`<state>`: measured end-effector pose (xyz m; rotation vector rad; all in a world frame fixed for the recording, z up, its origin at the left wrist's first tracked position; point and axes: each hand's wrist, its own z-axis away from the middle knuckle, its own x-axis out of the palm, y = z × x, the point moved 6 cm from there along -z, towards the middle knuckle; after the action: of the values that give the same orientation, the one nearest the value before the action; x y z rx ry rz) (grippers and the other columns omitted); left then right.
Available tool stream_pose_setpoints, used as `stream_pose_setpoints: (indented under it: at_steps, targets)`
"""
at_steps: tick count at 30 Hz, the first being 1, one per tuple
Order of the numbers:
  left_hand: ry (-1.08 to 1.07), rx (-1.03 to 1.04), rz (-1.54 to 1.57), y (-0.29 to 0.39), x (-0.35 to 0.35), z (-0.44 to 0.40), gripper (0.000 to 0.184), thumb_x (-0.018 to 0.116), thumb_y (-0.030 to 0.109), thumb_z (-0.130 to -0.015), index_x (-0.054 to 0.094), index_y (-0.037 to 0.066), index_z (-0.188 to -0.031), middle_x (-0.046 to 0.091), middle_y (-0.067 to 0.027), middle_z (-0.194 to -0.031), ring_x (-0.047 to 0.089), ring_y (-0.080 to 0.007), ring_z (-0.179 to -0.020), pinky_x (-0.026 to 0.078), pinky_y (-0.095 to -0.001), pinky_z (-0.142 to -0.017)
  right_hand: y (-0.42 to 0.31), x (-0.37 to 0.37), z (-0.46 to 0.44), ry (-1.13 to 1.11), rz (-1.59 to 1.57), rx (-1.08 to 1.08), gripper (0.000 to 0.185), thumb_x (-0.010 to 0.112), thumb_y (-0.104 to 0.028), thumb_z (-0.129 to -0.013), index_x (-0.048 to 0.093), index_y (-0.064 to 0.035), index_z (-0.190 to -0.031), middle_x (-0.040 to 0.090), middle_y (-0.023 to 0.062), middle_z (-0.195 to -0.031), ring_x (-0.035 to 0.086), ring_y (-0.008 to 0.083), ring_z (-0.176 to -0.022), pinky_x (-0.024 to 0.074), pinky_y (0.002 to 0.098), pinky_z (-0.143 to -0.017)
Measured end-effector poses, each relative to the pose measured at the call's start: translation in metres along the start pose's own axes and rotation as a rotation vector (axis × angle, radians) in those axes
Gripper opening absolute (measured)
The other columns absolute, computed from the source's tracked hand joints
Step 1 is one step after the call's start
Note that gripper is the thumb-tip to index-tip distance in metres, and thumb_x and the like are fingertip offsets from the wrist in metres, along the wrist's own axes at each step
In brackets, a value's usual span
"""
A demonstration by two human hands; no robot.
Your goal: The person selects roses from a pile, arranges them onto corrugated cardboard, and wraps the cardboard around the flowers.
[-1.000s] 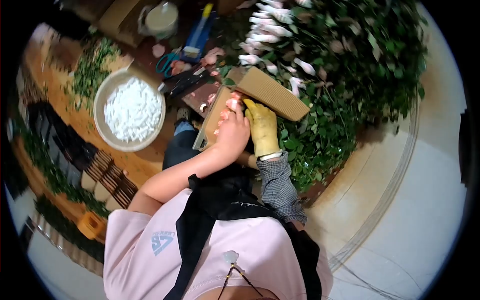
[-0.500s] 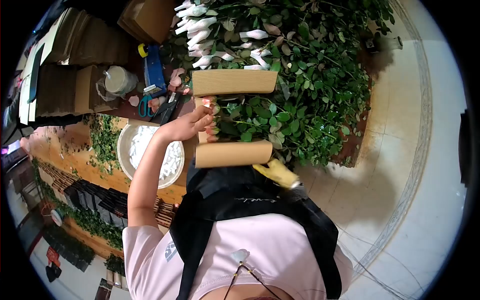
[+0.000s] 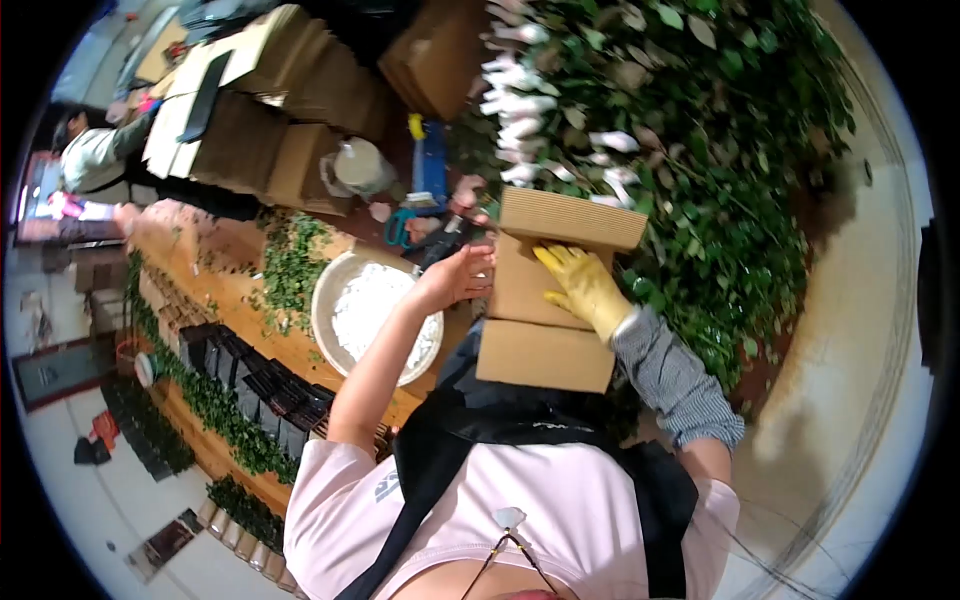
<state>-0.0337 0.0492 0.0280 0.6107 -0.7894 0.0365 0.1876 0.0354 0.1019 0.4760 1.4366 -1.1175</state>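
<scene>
A folded piece of brown cardboard (image 3: pixel 520 292) lies in front of me, with a ribbed upper flap (image 3: pixel 570 218) and a plain lower flap (image 3: pixel 545 356) nearest my body. My right hand (image 3: pixel 585 285), in a yellow glove, presses on the middle panel with its fingers spread. At the panel's left edge is my bare left hand (image 3: pixel 462 277), fingers stretched and slightly apart; whether it touches the edge is hard to tell. No rose heads show between the flaps now. Leafy green stems (image 3: pixel 700 230) lie beyond and to the right.
White netted flower heads (image 3: pixel 520 110) line the pile's left side. A white basin (image 3: pixel 335 300) of small white pieces stands left. Teal scissors (image 3: pixel 398 228), a blue tool (image 3: pixel 430 165) and a plastic tub (image 3: pixel 362 168) sit near stacked cardboard (image 3: pixel 240 140). Another person (image 3: pixel 100 160) stands far left.
My gloved right hand has come up from below the lower flap onto the middle panel. The rose heads between the flaps are out of sight. My view has shifted left.
</scene>
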Motion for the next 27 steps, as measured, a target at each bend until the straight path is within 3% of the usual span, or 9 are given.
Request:
stream_pose_setpoints:
  at_steps: [4, 7, 11, 15, 17, 20, 24, 25, 27]
  targets:
    - [0.591, 0.418, -0.385, 0.092, -0.056, 0.073, 0.030, 0.050, 0.021, -0.103, 0.056, 0.006, -0.128, 0.071, -0.0079, -0.112, 0.067, -0.0194, -0.096, 0.053, -0.0306, -0.083, -0.011, 0.013, -0.003, -0.078, 0.248, 0.080, 0.079, 0.074, -0.037, -0.080, 0.041, -0.0089, -0.147, 0.053, 0.0078, -0.141, 0.050, 0.0250, -0.128, 0.0392, 0.0396, -0.106]
    - [0.987, 0.907, -1.068, 0.199, -0.057, 0.148, 0.021, 0.055, 0.017, -0.101, 0.064, 0.001, -0.109, 0.071, -0.0074, -0.110, 0.067, -0.0161, -0.091, 0.052, -0.0327, -0.080, -0.015, 0.016, -0.005, -0.208, 0.354, 0.127, 0.073, 0.066, -0.041, -0.087, 0.040, -0.0098, -0.148, 0.051, 0.0061, -0.144, 0.048, 0.0238, -0.127, 0.0353, 0.0399, -0.108]
    - [1.408, 0.668, -1.491, 0.281, -0.131, 0.165, 0.048, 0.077, 0.033, -0.083, 0.065, -0.001, -0.115, 0.069, -0.0219, -0.106, 0.066, -0.0377, -0.099, 0.053, -0.0429, -0.086, -0.017, 0.013, -0.011, -0.200, 0.333, 0.164, 0.069, 0.068, -0.035, -0.085, 0.044, -0.0074, -0.144, 0.054, 0.0094, -0.140, 0.049, 0.0265, -0.126, 0.0365, 0.0407, -0.107]
    - [1.399, 0.253, -1.656, 0.310, -0.226, 0.138, 0.061, 0.084, 0.047, -0.071, 0.070, -0.007, -0.097, 0.071, -0.0262, -0.093, 0.069, -0.0392, -0.089, 0.055, -0.0459, -0.078, -0.021, -0.002, -0.011, -0.162, 0.218, 0.169, 0.065, 0.072, -0.032, -0.082, 0.050, -0.0077, -0.138, 0.057, 0.0087, -0.134, 0.052, 0.0258, -0.123, 0.0393, 0.0407, -0.104]
    - [1.417, 0.159, -1.781, 0.306, -0.212, 0.128, 0.064, 0.083, 0.050, -0.070, 0.071, -0.008, -0.092, 0.071, -0.0264, -0.091, 0.070, -0.0392, -0.087, 0.056, -0.0471, -0.076, -0.022, 0.000, -0.010, -0.131, 0.240, 0.163, 0.065, 0.071, -0.032, -0.083, 0.049, -0.0090, -0.139, 0.057, 0.0068, -0.135, 0.052, 0.0244, -0.123, 0.0395, 0.0404, -0.104]
    - [1.599, 0.187, -1.825, 0.303, -0.132, 0.151, 0.071, 0.083, 0.053, -0.070, 0.067, -0.009, -0.102, 0.071, -0.0273, -0.093, 0.070, -0.0406, -0.090, 0.056, -0.0471, -0.077, -0.015, 0.013, -0.007, -0.151, 0.245, 0.172, 0.067, 0.069, -0.033, -0.086, 0.044, -0.0102, -0.143, 0.053, 0.0074, -0.141, 0.049, 0.0254, -0.128, 0.0373, 0.0423, -0.107]
    - [1.572, 0.739, -1.992, 0.283, -0.138, 0.184, 0.084, 0.085, 0.042, -0.074, 0.048, -0.007, -0.131, 0.061, -0.0306, -0.115, 0.063, -0.0429, -0.093, 0.055, -0.0458, -0.082, -0.014, 0.029, -0.007, -0.192, 0.278, 0.195, 0.064, 0.063, -0.031, -0.089, 0.041, -0.0117, -0.146, 0.050, 0.0077, -0.145, 0.047, 0.0256, -0.131, 0.0356, 0.0442, -0.110]
    - [1.552, 0.777, -1.754, 0.266, -0.110, 0.192, 0.083, 0.085, 0.036, -0.074, 0.047, -0.006, -0.135, 0.059, -0.0271, -0.120, 0.061, -0.0380, -0.096, 0.053, -0.0446, -0.085, -0.014, 0.032, -0.009, -0.185, 0.287, 0.213, 0.059, 0.061, -0.029, -0.090, 0.043, -0.0119, -0.144, 0.051, 0.0073, -0.143, 0.048, 0.0249, -0.129, 0.0362, 0.0442, -0.109]
    - [1.119, 0.696, -1.220, 0.219, -0.033, 0.186, 0.082, 0.084, 0.028, -0.075, 0.044, -0.001, -0.141, 0.057, -0.0197, -0.127, 0.059, -0.0291, -0.101, 0.050, -0.0405, -0.091, -0.018, 0.038, -0.017, -0.162, 0.294, 0.236, 0.052, 0.056, -0.024, -0.091, 0.046, -0.0124, -0.140, 0.053, 0.0065, -0.138, 0.050, 0.0234, -0.126, 0.0374, 0.0441, -0.107]
